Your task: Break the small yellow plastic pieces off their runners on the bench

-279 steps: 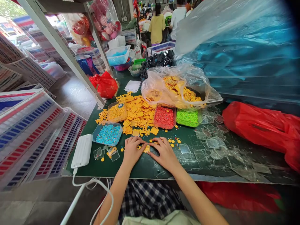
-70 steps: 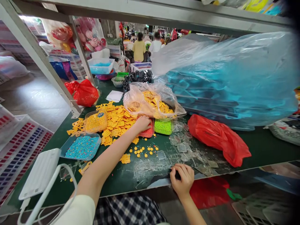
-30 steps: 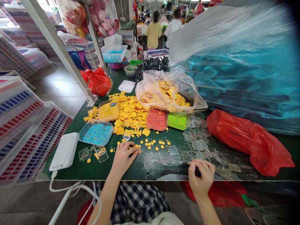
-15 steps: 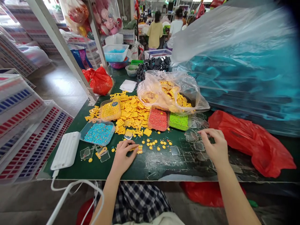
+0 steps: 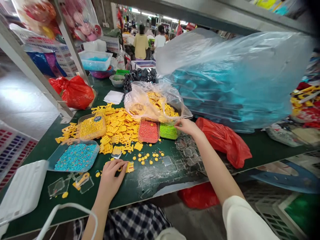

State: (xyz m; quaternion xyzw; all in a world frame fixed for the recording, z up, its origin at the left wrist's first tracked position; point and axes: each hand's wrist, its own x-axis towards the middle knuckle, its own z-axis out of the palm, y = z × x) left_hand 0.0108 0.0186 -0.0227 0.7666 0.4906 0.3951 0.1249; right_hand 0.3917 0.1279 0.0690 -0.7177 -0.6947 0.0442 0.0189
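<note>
Yellow piece, pinched in left fingers, long axis rightward from the tips. Green beads, just left of right fingers, nearer than left. Right fingers: gap and load not discernible.

Yellow pieces; lime-green beads; red beads; black-white checked cloth.

1. Two hands at work: left hand, right hand.
2. Four bead trays up: blue tray, yellow tray, red tray, green tray.
3. Two red bags on the tabletop: left bag, right bag.
4. Just one power bank, near left.
</note>
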